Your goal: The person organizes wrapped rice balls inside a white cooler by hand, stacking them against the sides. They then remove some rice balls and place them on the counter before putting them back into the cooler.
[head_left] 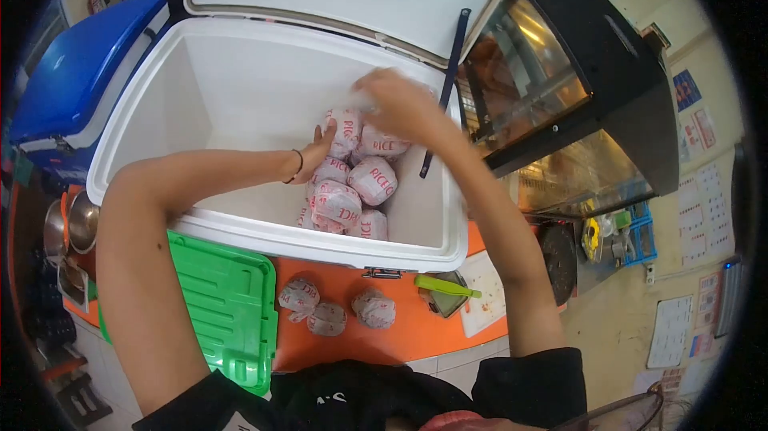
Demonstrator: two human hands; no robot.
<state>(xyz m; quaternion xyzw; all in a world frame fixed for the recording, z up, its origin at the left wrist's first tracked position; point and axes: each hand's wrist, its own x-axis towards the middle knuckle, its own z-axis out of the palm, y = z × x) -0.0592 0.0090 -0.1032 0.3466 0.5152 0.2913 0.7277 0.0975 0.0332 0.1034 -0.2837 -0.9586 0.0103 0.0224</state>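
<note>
Bracing white paper-wrapped packets (pixel 372 180) in the white plastic cooler (pixel 200 87), left hand (pixel 318 151) fingers open; right hand (pixel 400 103), one o'clock, blurred, grip unclear; nudged pile could slump.

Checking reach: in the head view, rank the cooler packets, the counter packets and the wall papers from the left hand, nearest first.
1. Cooler packets: touching the left hand, inside the cooler.
2. Counter packets: on the orange counter, in front.
3. Wall papers: far right.
</note>
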